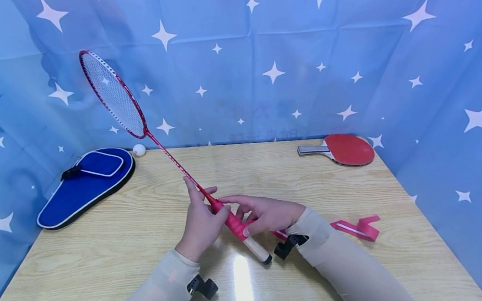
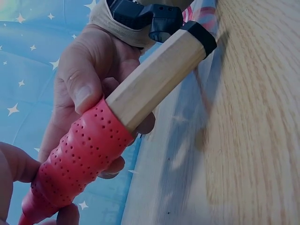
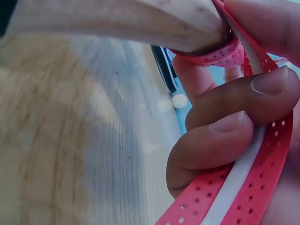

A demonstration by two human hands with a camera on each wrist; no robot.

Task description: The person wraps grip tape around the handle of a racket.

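Observation:
A red-and-white badminton racket (image 1: 182, 169) is held at a slant, its strung head raised to the upper left. Pink perforated grip tape (image 2: 79, 154) wraps the upper handle, while bare wood (image 2: 157, 75) with a black end cap shows below. My left hand (image 1: 201, 224) pinches the top of the wrapped part between thumb and fingers. On the wrap's lower edge presses the thumb of my right hand (image 1: 273, 213). Its curled fingers hold the tape's unwound strip (image 3: 255, 197), which has a white stripe along its inner side. The strip's loose end lies on the table beyond my right forearm.
A blue paddle case (image 1: 91, 184) lies at the table's back left, beside a white ball (image 1: 139, 150). Toward the back right rests a red table tennis paddle (image 1: 350, 149). A blue star-patterned curtain (image 1: 232, 64) borders the wooden table (image 1: 149, 198).

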